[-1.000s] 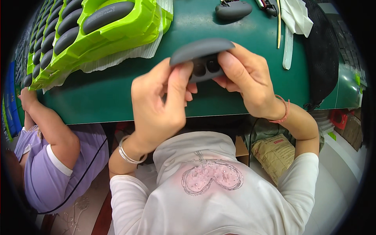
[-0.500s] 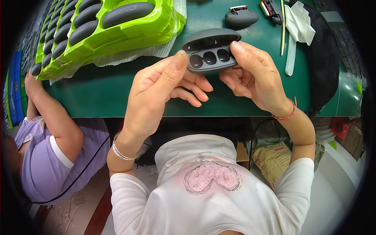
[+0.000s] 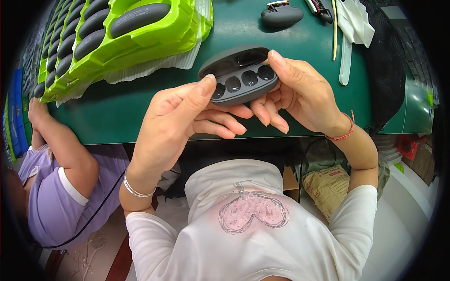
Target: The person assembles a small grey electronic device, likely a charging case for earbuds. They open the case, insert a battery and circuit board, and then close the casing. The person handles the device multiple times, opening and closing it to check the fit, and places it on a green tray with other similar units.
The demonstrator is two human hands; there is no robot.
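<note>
Between my two hands is a dark grey earbud charging case (image 3: 241, 80), its lid raised and several glossy dark wells showing inside. My left hand (image 3: 183, 110) grips its left end, thumb at the rim and fingers underneath. At the right end, my right hand (image 3: 300, 91) holds it with the thumb at the lid's corner and the fingers below. The case is tilted, its inside turned up, above the green table (image 3: 154, 110). Its hinge and underside are hidden.
A lime-green tray (image 3: 154, 44) of dark oval cases stands at the far left on white sheeting. Farther back lie another dark case (image 3: 282, 18), a wooden stick (image 3: 334, 35), a pale strip (image 3: 345, 61), a crumpled white cloth (image 3: 357, 23) and black mesh (image 3: 385, 70). Another person (image 3: 70, 173) sits at left.
The case has come a little left and nearer to me. It is now tipped so more of its inside and wells show. Both hands keep their hold.
</note>
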